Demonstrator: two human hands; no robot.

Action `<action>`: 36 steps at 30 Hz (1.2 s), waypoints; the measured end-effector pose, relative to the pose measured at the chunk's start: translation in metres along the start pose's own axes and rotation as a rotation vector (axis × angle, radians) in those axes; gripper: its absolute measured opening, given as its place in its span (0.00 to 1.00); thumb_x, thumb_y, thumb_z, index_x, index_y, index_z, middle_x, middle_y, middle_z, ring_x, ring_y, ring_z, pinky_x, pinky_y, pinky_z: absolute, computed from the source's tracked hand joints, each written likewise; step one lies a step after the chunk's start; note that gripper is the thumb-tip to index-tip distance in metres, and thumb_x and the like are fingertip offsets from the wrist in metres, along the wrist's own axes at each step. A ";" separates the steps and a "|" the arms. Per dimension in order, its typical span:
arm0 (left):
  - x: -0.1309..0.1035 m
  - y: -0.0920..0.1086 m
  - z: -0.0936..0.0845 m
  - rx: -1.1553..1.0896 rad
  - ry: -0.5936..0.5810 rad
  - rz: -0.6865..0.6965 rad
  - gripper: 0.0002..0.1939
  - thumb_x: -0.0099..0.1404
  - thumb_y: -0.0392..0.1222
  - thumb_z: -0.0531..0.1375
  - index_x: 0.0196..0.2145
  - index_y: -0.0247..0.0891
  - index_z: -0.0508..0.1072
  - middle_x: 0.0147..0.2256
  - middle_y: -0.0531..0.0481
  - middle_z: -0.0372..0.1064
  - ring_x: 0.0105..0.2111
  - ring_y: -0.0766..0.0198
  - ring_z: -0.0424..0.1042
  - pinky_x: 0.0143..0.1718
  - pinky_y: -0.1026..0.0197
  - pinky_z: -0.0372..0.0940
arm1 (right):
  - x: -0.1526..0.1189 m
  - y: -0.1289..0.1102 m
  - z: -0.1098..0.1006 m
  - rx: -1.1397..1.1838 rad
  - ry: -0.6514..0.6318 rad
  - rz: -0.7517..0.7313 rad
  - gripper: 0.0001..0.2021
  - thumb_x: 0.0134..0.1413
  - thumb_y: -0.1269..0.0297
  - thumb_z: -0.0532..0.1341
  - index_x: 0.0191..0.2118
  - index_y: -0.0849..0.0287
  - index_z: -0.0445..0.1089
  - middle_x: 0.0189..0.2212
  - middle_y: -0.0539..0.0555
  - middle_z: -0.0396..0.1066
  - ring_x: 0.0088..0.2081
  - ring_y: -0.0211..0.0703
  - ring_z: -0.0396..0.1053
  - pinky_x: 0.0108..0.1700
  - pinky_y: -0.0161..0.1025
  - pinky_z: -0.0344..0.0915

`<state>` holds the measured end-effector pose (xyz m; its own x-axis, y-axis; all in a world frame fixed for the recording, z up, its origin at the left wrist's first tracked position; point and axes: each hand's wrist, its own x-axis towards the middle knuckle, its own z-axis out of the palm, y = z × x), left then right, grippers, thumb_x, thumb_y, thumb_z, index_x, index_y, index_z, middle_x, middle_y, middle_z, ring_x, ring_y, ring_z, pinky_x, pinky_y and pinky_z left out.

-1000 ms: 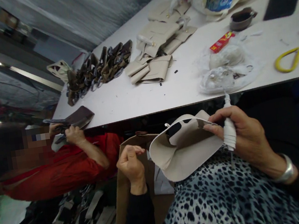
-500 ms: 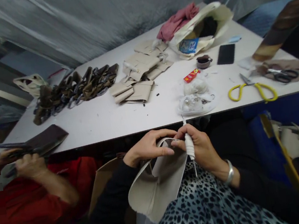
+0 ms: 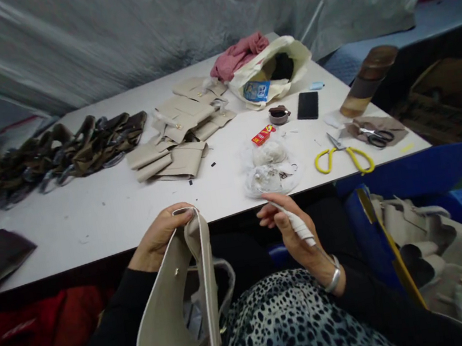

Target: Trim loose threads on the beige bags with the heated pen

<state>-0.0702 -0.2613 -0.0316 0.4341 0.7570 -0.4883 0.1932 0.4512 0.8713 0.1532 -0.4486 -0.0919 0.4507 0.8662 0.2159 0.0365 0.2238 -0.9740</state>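
My left hand [image 3: 158,239] is closed on the top edge of a beige bag [image 3: 165,316], thumb inside the rim. The bag hangs tilted over my lap with its mouth gaping; a small metal stud shows on its inner wall. In my right hand [image 3: 299,238] lies a thin metal tool with a white wrapped handle [image 3: 300,226], held by the thumb with the fingertips pointing to the table edge. What kind of tool it is I cannot make out. Just beyond those fingers sit clear plastic bags [image 3: 269,179] of small parts.
On the white table [image 3: 90,217] are beige bag pieces [image 3: 183,116], dark brown bags [image 3: 62,149], yellow-handled scissors [image 3: 341,153], black scissors [image 3: 377,138], a phone [image 3: 308,105] and a bottle [image 3: 367,83]. A blue crate [image 3: 372,244] with beige bags stands right. A co-worker's red clothing [image 3: 40,323] shows left.
My hands have moved apart. The left has carried the beige bag left and turned it upright; the right has left the bag's edge with the tool. The view has swung right.
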 end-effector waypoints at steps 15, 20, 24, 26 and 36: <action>0.014 -0.073 0.148 0.321 -0.211 0.077 0.06 0.59 0.44 0.69 0.30 0.39 0.82 0.28 0.50 0.77 0.29 0.60 0.71 0.32 0.60 0.62 | 0.051 0.037 -0.061 -0.543 0.245 -0.118 0.09 0.70 0.57 0.64 0.43 0.56 0.77 0.39 0.54 0.81 0.39 0.46 0.78 0.47 0.43 0.73; 0.018 -0.060 0.140 0.426 -0.119 0.150 0.06 0.60 0.43 0.68 0.30 0.39 0.82 0.31 0.48 0.80 0.34 0.56 0.75 0.39 0.57 0.65 | 0.061 0.046 -0.058 -0.603 0.193 -0.199 0.07 0.72 0.60 0.64 0.45 0.57 0.77 0.41 0.56 0.81 0.43 0.47 0.79 0.51 0.44 0.73; 0.025 -0.058 0.141 0.439 -0.139 0.115 0.06 0.60 0.43 0.67 0.31 0.39 0.82 0.32 0.48 0.80 0.35 0.56 0.75 0.40 0.57 0.65 | 0.065 0.048 -0.060 -0.629 0.142 -0.204 0.07 0.73 0.61 0.62 0.44 0.56 0.76 0.39 0.54 0.80 0.41 0.46 0.78 0.48 0.43 0.72; 0.028 -0.060 0.141 0.435 -0.144 0.091 0.07 0.60 0.44 0.67 0.31 0.38 0.82 0.32 0.48 0.80 0.34 0.57 0.75 0.39 0.57 0.65 | 0.067 0.047 -0.062 -0.637 0.125 -0.193 0.07 0.73 0.62 0.61 0.44 0.56 0.76 0.38 0.54 0.80 0.40 0.46 0.78 0.46 0.43 0.72; 0.035 -0.060 0.139 0.424 -0.141 0.041 0.09 0.58 0.46 0.69 0.32 0.38 0.82 0.32 0.49 0.79 0.33 0.58 0.73 0.39 0.58 0.64 | 0.080 0.043 -0.064 -0.678 0.061 -0.220 0.09 0.74 0.59 0.61 0.43 0.56 0.75 0.36 0.54 0.78 0.38 0.46 0.77 0.43 0.42 0.70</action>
<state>0.0559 -0.3275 -0.0945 0.5589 0.6850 -0.4673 0.5044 0.1664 0.8473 0.2482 -0.3980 -0.1212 0.4176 0.8018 0.4275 0.6696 0.0465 -0.7413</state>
